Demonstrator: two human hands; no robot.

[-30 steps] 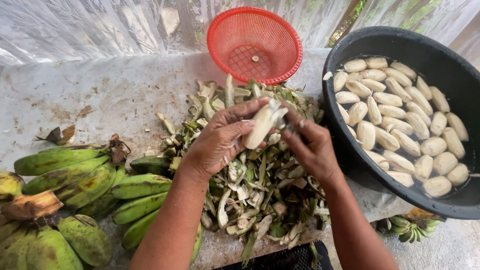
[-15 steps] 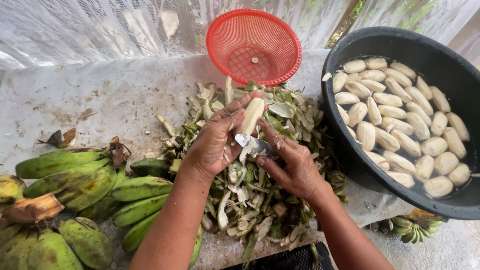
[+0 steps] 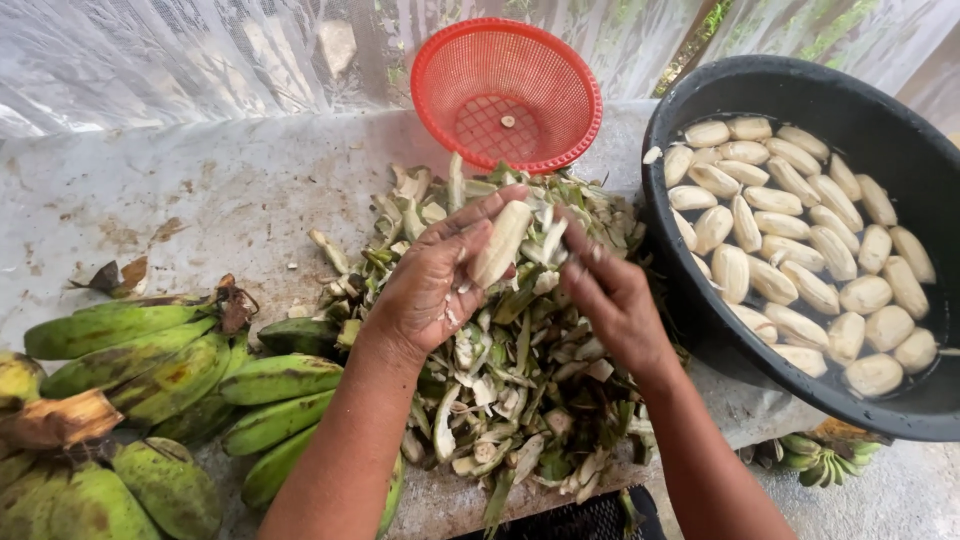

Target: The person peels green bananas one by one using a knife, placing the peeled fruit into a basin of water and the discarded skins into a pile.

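While the big round black plastic tub (image 3: 880,110) of peeled pale bananas in water sits at my right, green unpeeled bananas (image 3: 170,370) lie at my left beside a heap of green peel scraps (image 3: 520,390), a red plastic mesh basket (image 3: 506,93) behind. My left hand (image 3: 430,285) grips a peeled cream banana (image 3: 500,245) above the heap; my right hand (image 3: 610,300), fingers loosely curled, hovers just beside it; I cannot tell whether it holds anything.
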